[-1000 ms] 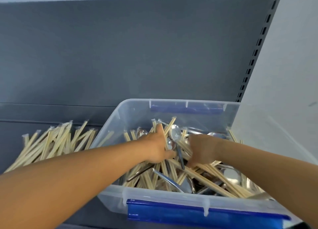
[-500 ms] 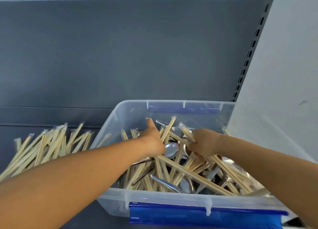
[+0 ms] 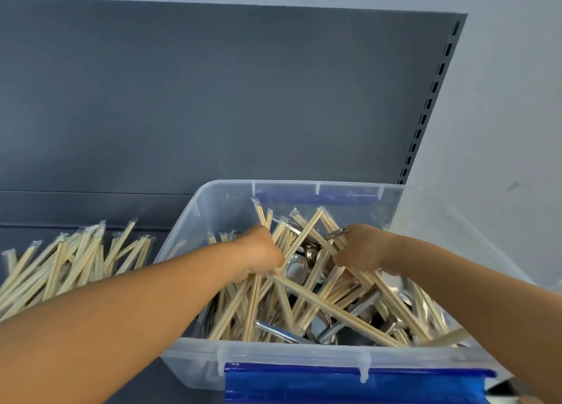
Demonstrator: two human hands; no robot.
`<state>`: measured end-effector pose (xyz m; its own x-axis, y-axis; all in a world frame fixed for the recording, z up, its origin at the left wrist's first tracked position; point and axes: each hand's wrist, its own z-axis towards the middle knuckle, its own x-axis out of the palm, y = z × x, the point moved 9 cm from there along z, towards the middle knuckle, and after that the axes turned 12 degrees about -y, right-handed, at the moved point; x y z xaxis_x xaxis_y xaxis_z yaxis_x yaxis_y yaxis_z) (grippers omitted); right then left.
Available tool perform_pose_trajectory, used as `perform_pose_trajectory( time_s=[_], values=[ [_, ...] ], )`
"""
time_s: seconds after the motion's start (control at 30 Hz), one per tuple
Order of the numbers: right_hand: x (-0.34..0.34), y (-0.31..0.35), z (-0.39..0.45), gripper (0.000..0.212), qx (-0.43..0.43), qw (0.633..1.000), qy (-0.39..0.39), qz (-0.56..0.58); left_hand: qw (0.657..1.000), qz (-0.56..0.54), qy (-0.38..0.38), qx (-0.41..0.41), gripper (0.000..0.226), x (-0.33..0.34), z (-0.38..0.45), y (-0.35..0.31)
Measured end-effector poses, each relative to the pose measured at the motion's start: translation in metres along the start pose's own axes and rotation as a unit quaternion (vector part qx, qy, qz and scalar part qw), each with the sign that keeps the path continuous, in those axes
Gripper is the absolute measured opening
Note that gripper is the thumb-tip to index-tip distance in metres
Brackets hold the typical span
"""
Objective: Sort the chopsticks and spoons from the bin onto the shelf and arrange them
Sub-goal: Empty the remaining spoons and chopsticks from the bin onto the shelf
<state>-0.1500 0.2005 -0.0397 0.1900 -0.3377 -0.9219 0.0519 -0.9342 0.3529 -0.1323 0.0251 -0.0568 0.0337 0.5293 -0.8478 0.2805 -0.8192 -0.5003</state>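
On the dark shelf (image 3: 100, 379) at your far left lies the pile of wrapped chopsticks (image 3: 60, 267), all roughly fanned the same way, which looks like the sorted lot, laid beside the bin so each new handful has a short trip. Just right of it stands the clear plastic bin (image 3: 188, 358) with blue latches, where more wrapped chopsticks are tangled over metal spoons (image 3: 296, 270). Your left hand (image 3: 260, 256) is curled round a bundle of chopsticks (image 3: 243, 306) near the bin's middle, gripping them mid-length, probably so the long sticks lift out together without tipping. Farther right, your right hand (image 3: 362, 248) closes on another cluster (image 3: 322, 230) that crosses the first; a metal handle seems caught at its fingers, though I cannot tell whether it is held too. No spoons show on the shelf yet, so the sorting looks far from done.
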Motion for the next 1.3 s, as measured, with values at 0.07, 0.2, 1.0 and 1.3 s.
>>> perform_pose_trajectory(
  time_s=[0.07,0.2,1.0,1.3],
  values=[
    [0.0,0.002,-0.001,0.01,0.002,0.998,-0.003,0.067,1.0,-0.02,0.017,0.008,0.018,0.003,-0.001,-0.001],
    [-0.004,0.015,-0.003,0.014,0.003,0.987,-0.008,0.162,0.998,-0.021,0.053,0.03,0.026,0.011,-0.01,-0.007],
    [-0.106,0.077,-0.016,0.013,-0.116,0.895,-0.187,0.389,0.939,-0.265,-0.199,0.094,0.014,-0.13,-0.027,-0.076],
    [-0.105,0.131,-0.026,0.015,-0.121,0.878,-0.129,0.444,0.963,-0.216,-0.159,-0.022,0.022,-0.167,-0.044,-0.034]
  ],
)
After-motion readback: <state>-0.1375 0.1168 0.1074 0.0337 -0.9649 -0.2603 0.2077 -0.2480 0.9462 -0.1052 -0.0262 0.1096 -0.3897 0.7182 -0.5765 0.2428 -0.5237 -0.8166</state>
